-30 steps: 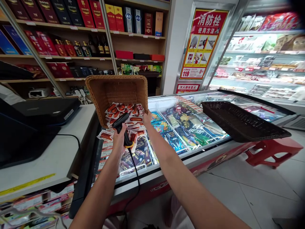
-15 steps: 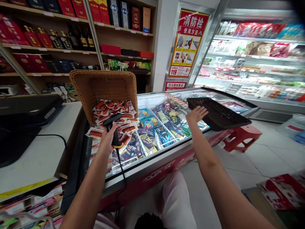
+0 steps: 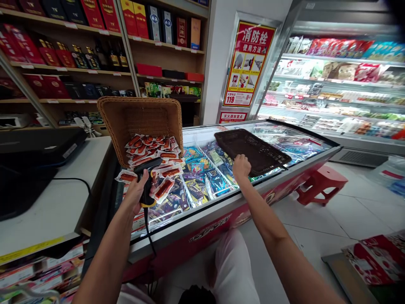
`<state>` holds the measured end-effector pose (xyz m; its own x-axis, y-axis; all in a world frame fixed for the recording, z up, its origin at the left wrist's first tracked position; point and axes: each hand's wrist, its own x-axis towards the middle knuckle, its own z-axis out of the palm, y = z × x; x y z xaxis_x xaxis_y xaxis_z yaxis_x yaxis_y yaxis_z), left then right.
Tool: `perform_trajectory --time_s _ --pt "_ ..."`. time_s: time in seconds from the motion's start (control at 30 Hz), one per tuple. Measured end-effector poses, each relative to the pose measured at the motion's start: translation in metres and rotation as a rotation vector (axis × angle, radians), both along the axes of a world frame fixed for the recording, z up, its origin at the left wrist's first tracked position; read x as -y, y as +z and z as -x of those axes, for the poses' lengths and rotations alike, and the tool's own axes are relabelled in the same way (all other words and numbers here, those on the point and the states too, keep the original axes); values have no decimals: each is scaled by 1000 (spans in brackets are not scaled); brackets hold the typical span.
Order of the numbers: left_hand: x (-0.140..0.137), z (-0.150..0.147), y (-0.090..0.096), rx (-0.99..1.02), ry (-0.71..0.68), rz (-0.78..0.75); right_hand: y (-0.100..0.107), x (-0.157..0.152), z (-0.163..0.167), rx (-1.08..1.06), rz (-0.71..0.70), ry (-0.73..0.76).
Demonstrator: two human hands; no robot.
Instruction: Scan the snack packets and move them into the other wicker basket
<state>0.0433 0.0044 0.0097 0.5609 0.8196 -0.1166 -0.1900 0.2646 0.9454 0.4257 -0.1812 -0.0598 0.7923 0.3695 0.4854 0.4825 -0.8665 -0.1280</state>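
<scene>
My left hand [image 3: 135, 193] is wrapped round the handle of a black barcode scanner [image 3: 148, 164] with a yellow edge; its cable hangs down. Beyond it, a tan wicker basket [image 3: 139, 109] lies tipped toward me. Packed sausages [image 3: 152, 145] spill from its mouth onto the freezer's glass top, and one sausage pack [image 3: 163, 188] is close beside my left fingers. To the right, my right hand [image 3: 241, 167] is closed on the near left edge of a dark brown woven tray [image 3: 253, 147], which rests over the freezer glass. The fingertips at the tray are partly hidden.
The chest freezer [image 3: 221, 211] holds bagged goods under its glass. A counter [image 3: 85, 169] with a black device stands at left. A red stool [image 3: 322, 183] is right of the freezer. Bottle shelves [image 3: 72, 67] and a refrigerated display [image 3: 341, 80] are behind.
My right hand, spread out before, has closed on the tray's edge. The tray has shifted left and nearer the basket. My left hand and the scanner have moved slightly left and down.
</scene>
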Motion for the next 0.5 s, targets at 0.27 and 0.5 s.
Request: perform_trajectory --time_s 0.27,0.5 --pt "-4 7 -8 -13 31 -84 13 -49 57 -38 -35 223" --pt "-7 10 -8 -25 19 -10 29 -98 118 -49 -198 595"
